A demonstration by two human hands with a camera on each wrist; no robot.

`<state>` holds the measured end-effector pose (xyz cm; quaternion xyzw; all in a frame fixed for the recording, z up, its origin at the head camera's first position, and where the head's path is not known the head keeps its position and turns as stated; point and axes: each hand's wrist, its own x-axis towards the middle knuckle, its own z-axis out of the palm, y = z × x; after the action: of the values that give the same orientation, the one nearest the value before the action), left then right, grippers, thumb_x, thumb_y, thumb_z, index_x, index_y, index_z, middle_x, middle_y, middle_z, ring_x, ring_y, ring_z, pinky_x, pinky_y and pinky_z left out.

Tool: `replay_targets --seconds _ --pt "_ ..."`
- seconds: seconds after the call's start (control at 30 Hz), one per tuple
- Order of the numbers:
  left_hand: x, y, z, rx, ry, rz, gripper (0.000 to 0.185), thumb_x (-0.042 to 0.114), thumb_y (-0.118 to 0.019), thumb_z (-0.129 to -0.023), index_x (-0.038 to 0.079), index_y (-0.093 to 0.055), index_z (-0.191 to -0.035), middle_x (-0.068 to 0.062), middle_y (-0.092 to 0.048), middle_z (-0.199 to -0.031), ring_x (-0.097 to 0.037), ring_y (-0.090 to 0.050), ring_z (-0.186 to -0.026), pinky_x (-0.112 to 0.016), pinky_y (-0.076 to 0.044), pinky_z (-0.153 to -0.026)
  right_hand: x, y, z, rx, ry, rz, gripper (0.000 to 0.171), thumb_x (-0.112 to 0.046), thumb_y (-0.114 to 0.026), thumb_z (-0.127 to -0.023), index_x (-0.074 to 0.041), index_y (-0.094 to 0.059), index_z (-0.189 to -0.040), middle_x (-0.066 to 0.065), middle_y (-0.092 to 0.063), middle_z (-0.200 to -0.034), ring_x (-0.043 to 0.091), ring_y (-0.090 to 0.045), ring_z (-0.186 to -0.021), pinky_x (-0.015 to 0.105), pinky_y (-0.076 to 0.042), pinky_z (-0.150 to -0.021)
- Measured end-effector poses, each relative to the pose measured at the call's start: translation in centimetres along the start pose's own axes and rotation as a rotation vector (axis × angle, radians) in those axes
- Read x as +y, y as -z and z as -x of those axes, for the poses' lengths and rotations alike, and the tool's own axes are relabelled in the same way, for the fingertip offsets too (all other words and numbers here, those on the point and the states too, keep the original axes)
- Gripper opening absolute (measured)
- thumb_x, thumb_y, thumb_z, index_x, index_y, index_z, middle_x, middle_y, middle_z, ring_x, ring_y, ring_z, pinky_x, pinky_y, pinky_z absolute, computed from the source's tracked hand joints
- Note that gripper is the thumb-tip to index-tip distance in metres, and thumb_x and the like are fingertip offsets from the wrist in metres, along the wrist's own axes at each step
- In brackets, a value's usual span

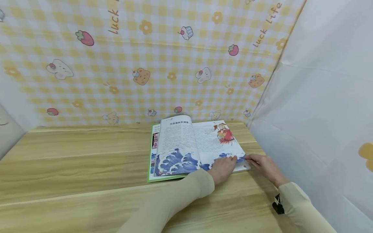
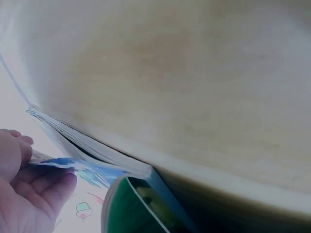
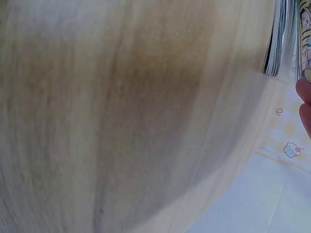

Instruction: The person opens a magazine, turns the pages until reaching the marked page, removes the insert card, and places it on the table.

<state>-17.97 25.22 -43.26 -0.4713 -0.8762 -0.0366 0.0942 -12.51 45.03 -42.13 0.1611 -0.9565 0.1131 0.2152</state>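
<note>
An open book [image 1: 175, 136] with printed text and blue wave pictures lies on the table. My left hand [image 1: 222, 169] is at the lower edge of the right-hand page [image 1: 208, 134]. In the left wrist view, that hand [image 2: 34, 194] has a page [image 2: 58, 162] between its thumb and fingers. At the page's lower right corner, my right hand [image 1: 266, 166] pinches the paper. Only the fingertips [image 3: 304, 92] of the right hand show in the right wrist view, by the edge of a page. More pages are stacked underneath, slightly apart from the lifted one.
A green-edged cover [image 1: 150, 176] sticks out under the book's left side. The wooden table [image 1: 73, 161] extends leftward. A yellow checked cloth [image 1: 122, 64] hangs behind, and a white cloth [image 1: 320, 97] stands close on the right. A black object [image 1: 278, 205] is at the right wrist.
</note>
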Motion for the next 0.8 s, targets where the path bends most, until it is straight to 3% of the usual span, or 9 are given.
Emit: replay_targets --seconds 0.1,0.23,0.4,0.63,0.8 --pt "0.0 0.0 -0.2 0.023 -0.015 0.0 0.039 0.012 -0.055 -0.094 0.012 -0.048 -0.132 0.003 -0.068 -0.106 -0.01 -0.067 -0.079 -0.021 -0.052 -0.058 -0.2 0.0 -0.1 -0.001 -0.033 -0.016 0.021 0.004 -0.068 -0.08 -0.005 -0.071 -0.099 0.01 -0.073 -0.093 0.028 -0.069 -0.082 0.041 -0.055 -0.069" --pt "-0.2 0.1 -0.3 0.037 -0.015 -0.015 0.048 0.012 -0.056 -0.093 0.011 -0.04 -0.138 0.002 -0.068 -0.106 -0.01 -0.067 -0.074 -0.021 -0.052 -0.056 -0.4 0.1 -0.1 -0.032 -0.142 -0.055 0.03 0.003 -0.065 -0.084 0.003 -0.063 -0.114 0.022 -0.069 -0.102 0.035 -0.067 -0.088 0.045 -0.054 -0.071" --pt "-0.6 0.2 -0.5 0.005 0.027 0.008 0.059 0.012 -0.056 -0.093 0.013 -0.029 -0.145 -0.001 -0.067 -0.11 -0.013 -0.066 -0.073 -0.024 -0.052 -0.058 -0.4 0.2 0.2 -0.11 -0.242 -0.069 0.037 0.0 -0.064 -0.086 0.008 -0.056 -0.122 0.029 -0.064 -0.108 0.041 -0.065 -0.094 0.048 -0.053 -0.076" --pt "-1.0 0.0 -0.2 -0.007 0.023 0.043 0.073 0.01 -0.057 -0.093 0.023 -0.014 -0.151 -0.007 -0.065 -0.113 -0.015 -0.065 -0.074 -0.025 -0.051 -0.055 0.1 -0.7 0.6 -0.199 -0.128 -0.09 0.041 -0.009 -0.07 -0.083 0.007 -0.06 -0.118 0.023 -0.065 -0.113 0.038 -0.063 -0.102 0.048 -0.051 -0.082" --pt "-1.2 0.1 -0.2 0.023 0.0 -0.02 0.071 0.013 -0.059 -0.091 0.025 -0.02 -0.149 -0.005 -0.064 -0.105 -0.013 -0.063 -0.071 -0.024 -0.05 -0.053 0.2 -1.1 0.9 -0.259 -0.05 -0.098 0.049 -0.016 -0.072 -0.082 0.007 -0.057 -0.123 0.026 -0.059 -0.122 0.039 -0.06 -0.107 0.048 -0.05 -0.086"
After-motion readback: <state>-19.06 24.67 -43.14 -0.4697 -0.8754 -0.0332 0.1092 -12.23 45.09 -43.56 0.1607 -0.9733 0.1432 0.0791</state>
